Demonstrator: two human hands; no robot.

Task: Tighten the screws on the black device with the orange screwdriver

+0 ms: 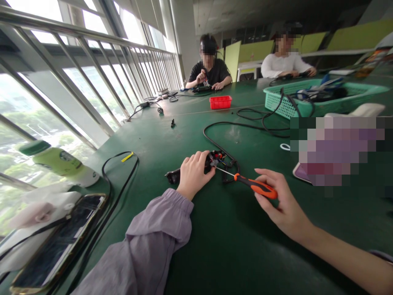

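On the green table, my left hand (195,172) is closed around a black corded device (173,176), whose opened end shows red parts and coloured wires (219,155). I cannot make out the device's exact kind, since my fingers cover its middle. My right hand (278,200) grips an orange and black screwdriver (258,186) by its handle. The thin metal shaft points left, and its tip reaches the exposed inside of the device beside my left thumb. A black cable (215,141) runs from the device toward the back right.
A green basket (276,96) with cables and tools stands at the back right, a red tray (220,103) at the back. A phone (58,246), a strap (123,192) and a bottle (61,162) lie left. Two people sit across the table.
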